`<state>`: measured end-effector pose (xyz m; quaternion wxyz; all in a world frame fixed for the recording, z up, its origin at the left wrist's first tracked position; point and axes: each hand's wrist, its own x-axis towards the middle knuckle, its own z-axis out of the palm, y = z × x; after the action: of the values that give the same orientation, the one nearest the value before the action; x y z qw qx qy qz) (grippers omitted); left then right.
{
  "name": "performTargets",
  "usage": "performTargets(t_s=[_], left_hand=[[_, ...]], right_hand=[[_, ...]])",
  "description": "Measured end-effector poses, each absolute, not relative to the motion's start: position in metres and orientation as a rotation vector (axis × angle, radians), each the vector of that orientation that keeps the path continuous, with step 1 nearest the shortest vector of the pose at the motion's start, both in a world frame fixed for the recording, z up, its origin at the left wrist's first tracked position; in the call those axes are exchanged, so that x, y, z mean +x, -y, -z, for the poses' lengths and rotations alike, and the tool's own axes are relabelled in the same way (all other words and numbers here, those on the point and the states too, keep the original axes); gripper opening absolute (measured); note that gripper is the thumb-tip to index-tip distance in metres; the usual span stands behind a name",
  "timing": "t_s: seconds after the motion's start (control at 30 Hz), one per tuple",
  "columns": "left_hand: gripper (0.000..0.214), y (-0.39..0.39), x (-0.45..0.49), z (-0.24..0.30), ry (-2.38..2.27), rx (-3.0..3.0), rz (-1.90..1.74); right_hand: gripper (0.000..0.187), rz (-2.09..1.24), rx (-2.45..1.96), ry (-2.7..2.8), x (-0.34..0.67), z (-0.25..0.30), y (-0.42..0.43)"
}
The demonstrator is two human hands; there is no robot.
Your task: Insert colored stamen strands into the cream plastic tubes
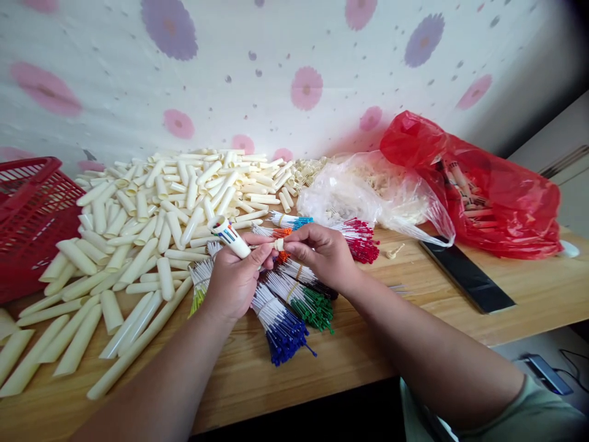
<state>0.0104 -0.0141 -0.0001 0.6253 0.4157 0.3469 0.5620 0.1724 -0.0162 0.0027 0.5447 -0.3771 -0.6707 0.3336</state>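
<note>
My left hand (234, 279) is closed around a white multicolour pen barrel (235, 240) with coloured sliders, its wide end tilted up and to the left. Between the fingertips of both hands sits a small cream plastic piece (278, 244); my right hand (324, 255) pinches it from the right. Its finer shape is partly covered by my fingers. Below and around my hands lie banded bundles of pen refills: blue-tipped refills (280, 328), green-tipped refills (307, 301), red-tipped refills (356, 239) and yellow-green-tipped refills (199, 285). Orange and light blue tips show just behind my hands.
Cream pen tubes (156, 215) are heaped across the left and back of the table (350, 356). A red basket (37, 215) stands at the left. To the right are a clear plastic bag (359, 190), a red plastic bag (506, 190) and a dark phone (467, 273).
</note>
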Motion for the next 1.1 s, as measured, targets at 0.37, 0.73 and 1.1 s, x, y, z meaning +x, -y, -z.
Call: performTargets(t_s=[0.37, 0.73, 1.1], left_hand=[[0.012, 0.0184, 0.0132, 0.0093, -0.864, 1.14, -1.374], [0.021, 0.0101, 0.0127, 0.006, -0.947, 1.009, -1.379], [0.024, 0.0138, 0.014, 0.0009, -0.951, 0.953, -1.375]], right_hand=[[0.034, -0.531, -1.086, 1.741, 0.1661, 0.0018, 0.0202], [0.016, -0.57, -1.029, 1.835, 0.1709, 0.0033, 0.0147], [0.017, -0.45, -1.064, 1.911, 0.1712, -0.0012, 0.0163]])
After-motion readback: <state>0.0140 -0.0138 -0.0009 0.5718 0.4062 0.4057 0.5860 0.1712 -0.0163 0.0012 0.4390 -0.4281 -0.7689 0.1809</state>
